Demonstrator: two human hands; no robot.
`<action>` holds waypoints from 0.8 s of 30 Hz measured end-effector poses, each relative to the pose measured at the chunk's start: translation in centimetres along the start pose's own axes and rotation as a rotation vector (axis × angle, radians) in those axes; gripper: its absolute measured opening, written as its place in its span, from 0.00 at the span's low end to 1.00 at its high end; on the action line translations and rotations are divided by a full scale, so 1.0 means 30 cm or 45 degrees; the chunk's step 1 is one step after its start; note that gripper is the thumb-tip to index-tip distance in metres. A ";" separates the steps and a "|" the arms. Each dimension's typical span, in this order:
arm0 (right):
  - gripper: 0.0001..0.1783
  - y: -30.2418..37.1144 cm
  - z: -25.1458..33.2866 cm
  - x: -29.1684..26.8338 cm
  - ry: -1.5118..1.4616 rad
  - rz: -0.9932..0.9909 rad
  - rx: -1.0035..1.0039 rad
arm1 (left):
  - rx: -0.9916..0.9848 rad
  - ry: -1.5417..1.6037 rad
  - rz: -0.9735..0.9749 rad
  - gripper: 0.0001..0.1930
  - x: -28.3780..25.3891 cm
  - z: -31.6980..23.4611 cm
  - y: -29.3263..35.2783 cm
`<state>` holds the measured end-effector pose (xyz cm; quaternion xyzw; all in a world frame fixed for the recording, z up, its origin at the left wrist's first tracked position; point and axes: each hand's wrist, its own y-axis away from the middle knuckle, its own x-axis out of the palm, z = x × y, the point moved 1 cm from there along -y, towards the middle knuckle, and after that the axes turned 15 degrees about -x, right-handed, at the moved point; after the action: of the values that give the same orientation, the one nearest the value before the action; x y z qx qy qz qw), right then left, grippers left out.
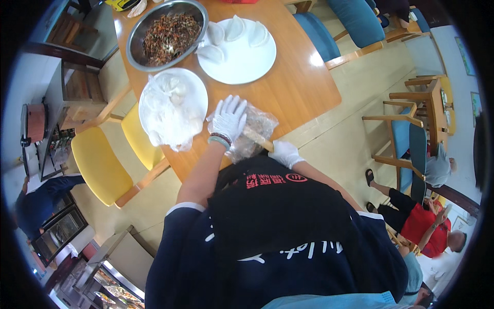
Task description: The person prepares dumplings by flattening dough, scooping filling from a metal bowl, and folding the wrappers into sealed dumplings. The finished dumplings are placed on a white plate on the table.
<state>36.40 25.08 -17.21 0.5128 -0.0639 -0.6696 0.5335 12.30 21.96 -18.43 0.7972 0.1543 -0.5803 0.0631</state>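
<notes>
My left hand (229, 117), in a white glove with bead bracelets at the wrist, lies flat with fingers spread on a sheet of clear plastic film (257, 126) near the front edge of the wooden table (298, 82). My right hand (284, 152), also gloved, grips one end of a wooden rolling pin (256, 138) that lies across the film. What is under the film is hard to make out. Just left of my left hand stands a white plate with dough wrapped in clear plastic (172, 109).
Farther back sit a metal bowl of dark chopped filling (169, 35) and a white plate (242, 62) holding several folded dumplings. Yellow chairs (100, 165) stand at the left, blue chairs (355, 20) at the right. Other people sit at the lower right and stand at the left.
</notes>
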 end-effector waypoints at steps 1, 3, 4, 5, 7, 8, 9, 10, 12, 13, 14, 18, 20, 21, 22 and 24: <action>0.19 0.017 0.019 -0.026 0.028 0.021 -0.045 | -0.046 0.026 -0.007 0.27 -0.010 0.010 0.041; 0.22 0.074 0.075 -0.091 0.056 -0.048 -0.085 | -0.242 0.353 -0.258 0.25 -0.055 0.051 0.195; 0.23 0.118 0.117 -0.129 0.099 -0.098 -0.165 | -0.315 0.419 -0.282 0.24 -0.082 0.072 0.291; 0.25 0.155 0.161 -0.182 0.157 -0.146 -0.216 | -0.366 0.475 -0.358 0.22 -0.113 0.099 0.378; 0.24 0.232 0.277 -0.274 0.228 -0.453 -0.488 | -0.272 0.444 -0.301 0.18 -0.163 0.139 0.537; 0.23 0.240 0.339 -0.318 0.273 -0.455 -0.515 | -0.237 0.431 -0.076 0.17 -0.159 0.161 0.558; 0.21 0.227 0.400 -0.370 0.318 -0.509 -0.601 | -0.156 0.431 0.105 0.16 -0.154 0.175 0.570; 0.20 0.219 0.458 -0.415 0.339 -0.528 -0.658 | -0.088 0.428 0.282 0.15 -0.145 0.181 0.566; 0.17 0.159 0.585 -0.484 0.479 -0.569 -0.737 | 0.027 0.424 0.169 0.14 -0.091 0.147 0.474; 0.16 0.120 0.644 -0.514 0.601 -0.543 -0.695 | -0.074 0.315 0.299 0.15 -0.057 0.126 0.406; 0.15 0.087 0.690 -0.546 0.604 -0.479 -0.730 | -0.174 0.206 0.430 0.15 -0.025 0.101 0.337; 0.13 0.013 0.814 -0.610 0.614 -0.370 -0.708 | -0.250 0.129 0.226 0.19 0.036 -0.013 0.097; 0.13 0.006 0.842 -0.620 0.648 -0.369 -0.704 | -0.328 0.014 0.321 0.20 0.034 -0.037 0.049; 0.13 0.007 0.846 -0.624 0.664 -0.352 -0.684 | -0.316 0.010 0.325 0.20 0.029 -0.042 0.036; 0.13 0.011 0.847 -0.624 0.649 -0.367 -0.670 | -0.304 0.001 0.316 0.21 0.023 -0.045 0.027; 0.13 0.017 0.840 -0.625 0.656 -0.347 -0.697 | -0.299 0.028 0.343 0.20 0.014 -0.049 0.019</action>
<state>15.91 27.86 6.44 0.5068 0.3215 -0.5759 0.5551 13.92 21.90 -18.40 0.8042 0.1135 -0.5357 0.2311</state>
